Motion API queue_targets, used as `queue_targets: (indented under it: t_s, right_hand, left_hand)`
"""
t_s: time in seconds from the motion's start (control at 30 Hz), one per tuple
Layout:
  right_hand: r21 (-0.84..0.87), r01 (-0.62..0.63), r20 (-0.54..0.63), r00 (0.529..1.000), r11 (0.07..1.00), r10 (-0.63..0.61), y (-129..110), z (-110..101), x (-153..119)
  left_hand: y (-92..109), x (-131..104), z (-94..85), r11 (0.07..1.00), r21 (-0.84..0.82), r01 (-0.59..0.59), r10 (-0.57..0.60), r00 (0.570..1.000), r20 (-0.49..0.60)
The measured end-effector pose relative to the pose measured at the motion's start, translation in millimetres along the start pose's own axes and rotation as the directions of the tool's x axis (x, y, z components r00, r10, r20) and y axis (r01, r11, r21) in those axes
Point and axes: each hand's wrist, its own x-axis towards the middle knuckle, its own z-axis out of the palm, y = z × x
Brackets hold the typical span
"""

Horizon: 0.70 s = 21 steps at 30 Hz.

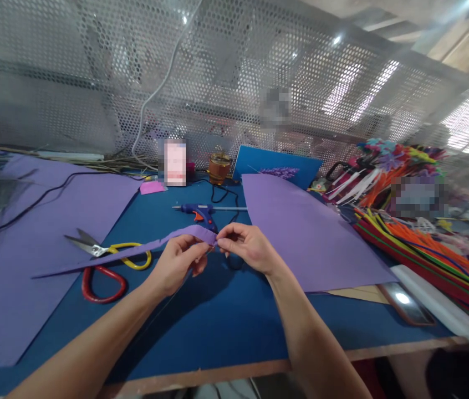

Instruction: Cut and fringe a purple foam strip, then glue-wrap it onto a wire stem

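Observation:
A long purple paper strip (134, 249) runs from my hands leftward over the scissors (100, 252), which lie open with one red and one yellow handle. My left hand (178, 259) is closed around the strip near its right end. Thumb and fingers of my right hand (245, 244) pinch the very tip of that end. A thin wire or stem seems to trail down from under my left hand. Just beyond my hands lies a blue glue gun (201, 210) with an orange trigger and a glue stick in its back.
Large purple sheets lie at the left (47, 221) and right (309, 233) of the blue table (218, 332). Behind stand a phone (175, 163), an amber glass jar (219, 168) and a blue picture board (301, 163). Colourful pipe cleaners (421, 249) and a white power strip (434, 299) lie right.

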Motion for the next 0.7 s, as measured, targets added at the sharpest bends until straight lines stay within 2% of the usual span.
queue_targets:
  t_s: [0.23, 0.43, 0.7]
  right_hand:
    - [0.039, -0.026, -0.023, 0.999, 0.999, 0.027, -3.3, 2.4, 0.2]
    - [0.150, -0.057, -0.026, 0.998, 0.987, 0.062, -0.7, 4.5, 1.4]
    - [0.311, -0.216, -0.061, 0.967, 0.926, 0.246, 2.3, 7.6, 5.2]
  left_hand:
    - [-1.2, -2.2, 5.4, 0.999, 0.000, -0.044, 0.044, 0.995, -0.093]
    - [-4.8, -2.2, 1.7, 0.996, 0.044, -0.077, 0.080, 0.993, -0.089]
    - [-4.4, -0.2, 4.2, 0.981, 0.174, -0.082, 0.096, 0.993, -0.071]
